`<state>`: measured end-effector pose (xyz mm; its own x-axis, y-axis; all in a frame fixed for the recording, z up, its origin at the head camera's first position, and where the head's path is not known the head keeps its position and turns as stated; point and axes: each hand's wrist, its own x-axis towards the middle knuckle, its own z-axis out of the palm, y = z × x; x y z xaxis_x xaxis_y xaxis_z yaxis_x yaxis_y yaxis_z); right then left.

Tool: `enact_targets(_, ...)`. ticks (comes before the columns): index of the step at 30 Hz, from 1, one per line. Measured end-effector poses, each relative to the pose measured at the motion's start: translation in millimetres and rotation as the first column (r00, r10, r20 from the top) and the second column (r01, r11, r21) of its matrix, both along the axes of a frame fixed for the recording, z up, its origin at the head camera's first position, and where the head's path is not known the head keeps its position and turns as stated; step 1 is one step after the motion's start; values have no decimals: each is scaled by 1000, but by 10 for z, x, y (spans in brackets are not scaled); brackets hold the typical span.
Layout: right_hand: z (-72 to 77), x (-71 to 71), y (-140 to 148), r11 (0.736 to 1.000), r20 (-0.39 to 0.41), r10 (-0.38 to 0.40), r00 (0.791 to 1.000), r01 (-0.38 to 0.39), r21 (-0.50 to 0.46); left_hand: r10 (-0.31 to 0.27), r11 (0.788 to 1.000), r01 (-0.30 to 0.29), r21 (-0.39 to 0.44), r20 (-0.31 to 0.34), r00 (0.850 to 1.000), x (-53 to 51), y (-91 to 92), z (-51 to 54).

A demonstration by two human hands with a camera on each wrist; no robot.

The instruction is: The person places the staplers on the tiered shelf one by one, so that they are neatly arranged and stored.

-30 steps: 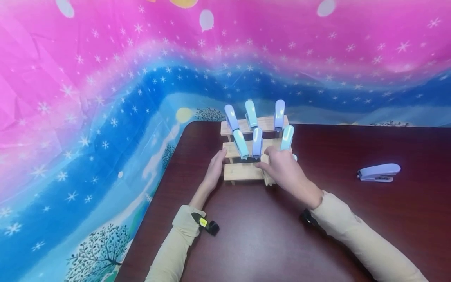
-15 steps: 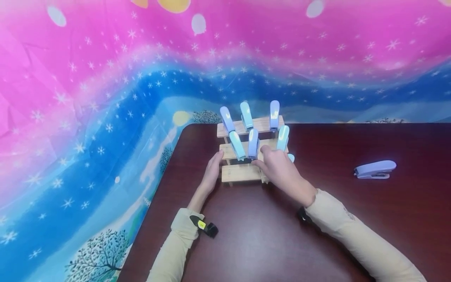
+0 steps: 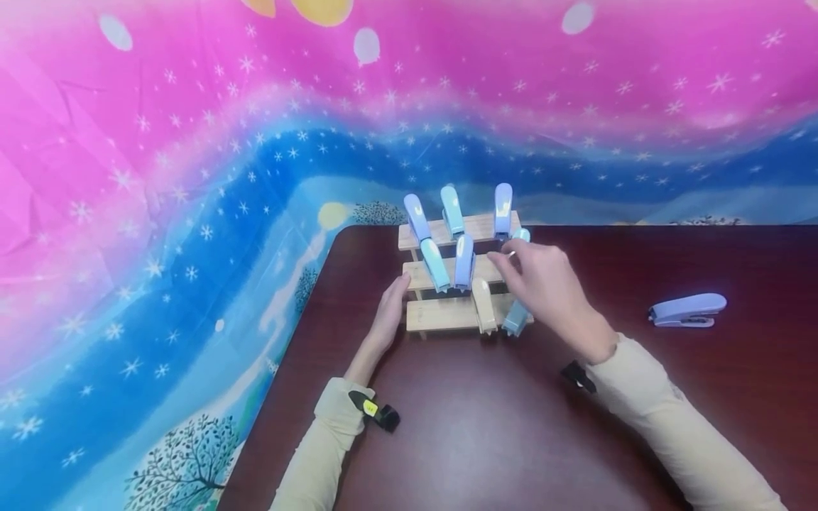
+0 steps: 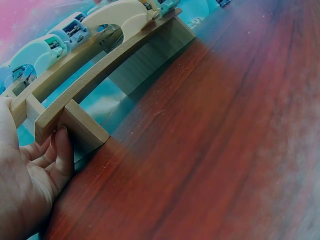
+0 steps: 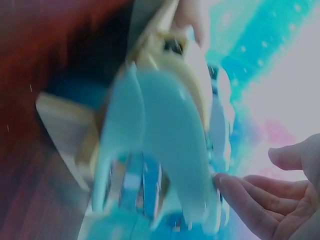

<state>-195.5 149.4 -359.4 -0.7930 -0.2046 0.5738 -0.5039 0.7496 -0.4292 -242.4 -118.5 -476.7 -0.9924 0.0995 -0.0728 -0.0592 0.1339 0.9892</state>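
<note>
A three-tier wooden rack (image 3: 437,314) stands on the table with several staplers leaning on it. On its bottom tier are a cream stapler (image 3: 483,305) and a teal stapler (image 3: 516,318), side by side at the right. My left hand (image 3: 388,309) holds the rack's left end; in the left wrist view its curled fingers (image 4: 62,150) touch the lower support. Over the right side of the rack is my right hand (image 3: 543,280), partly hiding the middle tier's right teal stapler (image 3: 522,235). In the right wrist view its thumb (image 5: 287,157) and fingers are apart, holding nothing.
A purple stapler (image 3: 686,310) lies on the dark red table (image 3: 473,426), off to the right. Behind the table hangs a pink and blue printed cloth (image 3: 192,142). Purple and teal staplers fill spots on the upper tiers, such as a purple stapler (image 3: 503,211) at top right.
My right hand has let go of the cream stapler and moved up and right, uncovering the two bottom-tier staplers. My left hand keeps its place at the rack's left end.
</note>
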Motion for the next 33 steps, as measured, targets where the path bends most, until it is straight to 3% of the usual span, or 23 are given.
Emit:
enact_targets(9,93,-114,258,994,-33,-99,995,98,-45,8,1000,-8,10,3,1000,-2,-54,26)
enact_targets(22,-164,-162,236,1000,115,13,993,-14,4,3,1000,-3,-5,-4,1000,-19,-34,19)
enact_targets(28,-252,-141,167,996,139,66,988,-74,53,3,1000,-4,-20,-11,1000,-31,-5,23)
enact_targets(33,-279,-158,178,997,162,72,984,-75,9,-4,1000,4,-2,-10,1000,-23,-6,-7)
